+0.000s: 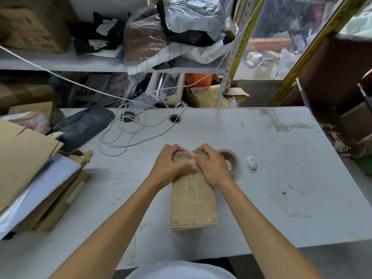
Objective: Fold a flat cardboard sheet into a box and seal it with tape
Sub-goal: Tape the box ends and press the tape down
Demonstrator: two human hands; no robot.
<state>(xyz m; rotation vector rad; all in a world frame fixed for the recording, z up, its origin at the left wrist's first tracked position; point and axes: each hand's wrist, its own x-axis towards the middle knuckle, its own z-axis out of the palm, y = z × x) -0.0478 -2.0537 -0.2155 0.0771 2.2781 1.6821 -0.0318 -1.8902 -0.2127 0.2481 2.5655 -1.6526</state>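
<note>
A small brown cardboard box (194,204) lies closed on the white table (281,178), long side pointing away from me. Clear tape runs along its top seam. My left hand (171,164) and my right hand (209,166) both press down on the box's far end, fingers curled over the far edge and thumbs meeting at the seam. A roll of clear tape (231,161) lies flat on the table just right of my right hand, partly hidden by it.
A small white oval switch (252,163) lies right of the roll. A coiled white cable (128,135) lies beyond the box on the left. Flat cardboard sheets (30,172) are stacked at the left edge, with a dark bag (84,125) behind. Cluttered shelves stand behind the table.
</note>
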